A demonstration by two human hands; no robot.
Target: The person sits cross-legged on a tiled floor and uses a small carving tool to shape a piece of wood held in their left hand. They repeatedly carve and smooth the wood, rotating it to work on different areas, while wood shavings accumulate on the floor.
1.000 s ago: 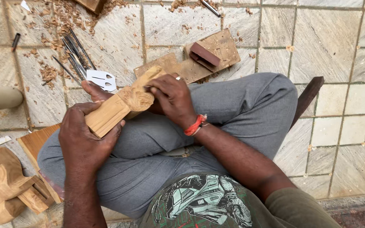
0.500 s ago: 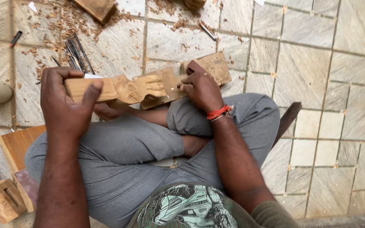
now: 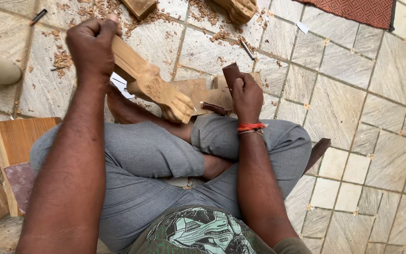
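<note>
- One view only, from a camera worn on the person's head, so no second view shares any of the scene.
- It looks steeply down over the chest onto the crossed legs in grey trousers (image 3: 165, 160), which fill the lower middle of the frame.
- It sits close: both forearms run up from the bottom edge past the trousers.
- Beyond the trousers, the top of the frame takes in the tiled floor (image 3: 353, 94) ahead of the person.
- Left of the trousers a wooden board (image 3: 17, 136) lies at the frame's edge.
</note>
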